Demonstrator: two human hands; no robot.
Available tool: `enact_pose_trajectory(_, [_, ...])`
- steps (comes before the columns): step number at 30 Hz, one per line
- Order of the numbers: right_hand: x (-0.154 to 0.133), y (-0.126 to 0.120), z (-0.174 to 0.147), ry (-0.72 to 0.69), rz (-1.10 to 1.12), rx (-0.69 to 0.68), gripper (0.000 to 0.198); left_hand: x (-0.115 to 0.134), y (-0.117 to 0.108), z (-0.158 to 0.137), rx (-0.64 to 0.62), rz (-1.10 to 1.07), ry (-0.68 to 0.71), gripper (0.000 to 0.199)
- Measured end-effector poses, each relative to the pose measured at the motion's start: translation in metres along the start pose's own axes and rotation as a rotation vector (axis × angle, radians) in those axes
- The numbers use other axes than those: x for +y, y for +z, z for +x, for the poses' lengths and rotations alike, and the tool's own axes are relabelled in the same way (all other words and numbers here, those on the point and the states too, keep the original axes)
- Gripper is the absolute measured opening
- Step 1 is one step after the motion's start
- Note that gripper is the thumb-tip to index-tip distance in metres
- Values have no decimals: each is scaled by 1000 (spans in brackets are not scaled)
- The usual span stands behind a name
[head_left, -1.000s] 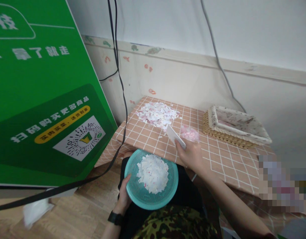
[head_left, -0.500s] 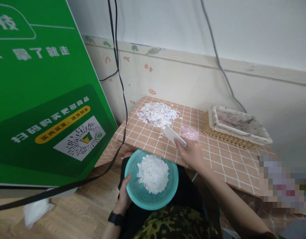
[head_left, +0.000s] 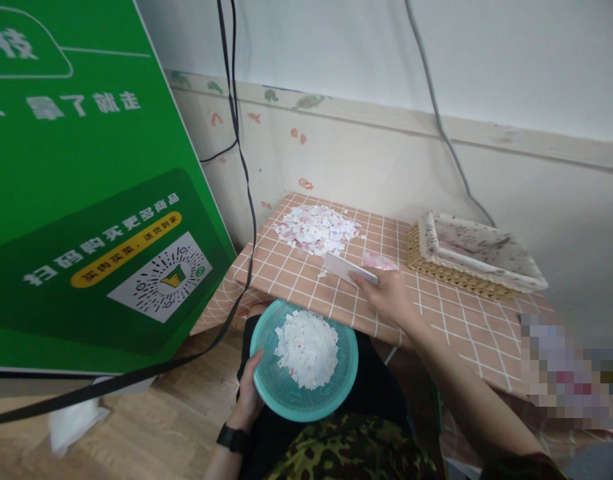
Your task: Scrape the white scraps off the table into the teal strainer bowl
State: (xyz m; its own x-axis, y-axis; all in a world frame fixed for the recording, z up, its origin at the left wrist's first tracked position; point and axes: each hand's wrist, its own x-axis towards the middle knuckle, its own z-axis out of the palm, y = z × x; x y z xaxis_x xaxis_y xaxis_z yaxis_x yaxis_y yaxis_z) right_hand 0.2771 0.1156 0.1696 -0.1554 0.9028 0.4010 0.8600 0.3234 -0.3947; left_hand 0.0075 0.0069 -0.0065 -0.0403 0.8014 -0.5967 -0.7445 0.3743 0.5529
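My left hand [head_left: 250, 385] grips the left rim of a turquoise plastic colander [head_left: 345, 383], which rests on my lap below the table's edge. Inside it lies a heap of small white paper scraps [head_left: 307, 350] with a few pink bits. Over the table, my right hand [head_left: 386, 293] is closed around one end of a flat white scraper [head_left: 342, 266]. The scraper's far end lies close to the near edge of a loose pile of white and pinkish paper scraps [head_left: 316, 228]. Partly behind my right hand is a clear bag with pink contents [head_left: 379, 260].
A wicker basket with a cloth lining [head_left: 476, 257] stands on the right of the checked tablecloth [head_left: 296, 280]. A large green sign [head_left: 86, 147] fills the left, with a black strap [head_left: 244, 200] hanging before it. A white bag [head_left: 76, 423] lies on the floor.
My right hand has moved slightly right and up with the scraper, which is now turned flatter across the table. It covers more of the clear bag. My left hand and the colander are still.
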Motion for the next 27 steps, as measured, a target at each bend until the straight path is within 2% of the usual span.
enact_pose_trajectory(5, [-1,0,-4,11,44,-34,31,0,1,-1,17,14,20,29])
enact_pose_trajectory(12, [-1,4,-21,92,119,34,36,1,2,-1,-13,6,20,27])
enact_pose_trajectory(16, [-2,2,-25,65,178,-51,33,1,1,0,-10,-5,18,24])
enact_pose_trajectory(21, [-3,8,-29,40,232,-26,26,5,6,-6,4,-3,24,22])
enact_pose_trajectory(27, [-10,11,-43,-42,354,-135,27,19,14,-22,47,19,-21,24])
